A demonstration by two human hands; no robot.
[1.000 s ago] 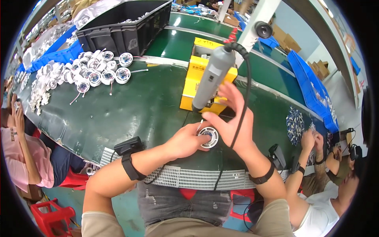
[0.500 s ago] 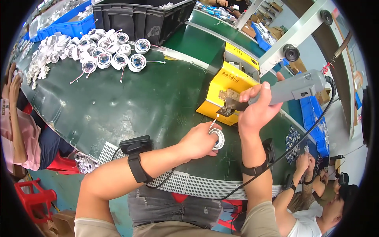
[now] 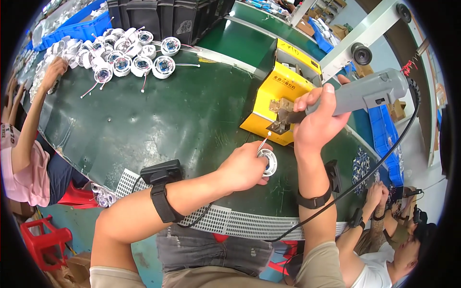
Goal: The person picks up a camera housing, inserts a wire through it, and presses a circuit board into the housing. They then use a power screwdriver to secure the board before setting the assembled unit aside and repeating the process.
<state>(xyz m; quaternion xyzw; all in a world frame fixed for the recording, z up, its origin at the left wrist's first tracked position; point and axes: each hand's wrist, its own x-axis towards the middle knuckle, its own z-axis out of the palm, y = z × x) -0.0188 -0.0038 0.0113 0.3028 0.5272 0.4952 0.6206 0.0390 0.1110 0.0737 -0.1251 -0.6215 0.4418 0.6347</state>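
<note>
My left hand (image 3: pixel 244 167) is closed round a white ring-shaped housing (image 3: pixel 272 163). A short white cable with a small plug sticks up from that hand toward the yellow box. In my right hand (image 3: pixel 317 120) is a grey electric screwdriver (image 3: pixel 372 93), lying almost level with its cord trailing from the far right end. Its nose points left at the metal bracket (image 3: pixel 283 108) on the front of the yellow screw feeder (image 3: pixel 293 84); my fingers hide whether the tip touches.
White round housings with circuit boards and wires (image 3: pixel 122 65) are heaped at the far left, before a black crate (image 3: pixel 158 21) and a blue bin (image 3: pixel 84 30). A co-worker's hand (image 3: pixel 56 67) is at the heap. Small parts (image 3: pixel 360 168) lie at right, near another co-worker. The screwdriver's black cord (image 3: pixel 365 173) crosses my right forearm.
The co-worker at left has stretched an arm forward to the heap of white parts. The view has shifted slightly; both my hands keep their holds, with the screwdriver still at the feeder.
</note>
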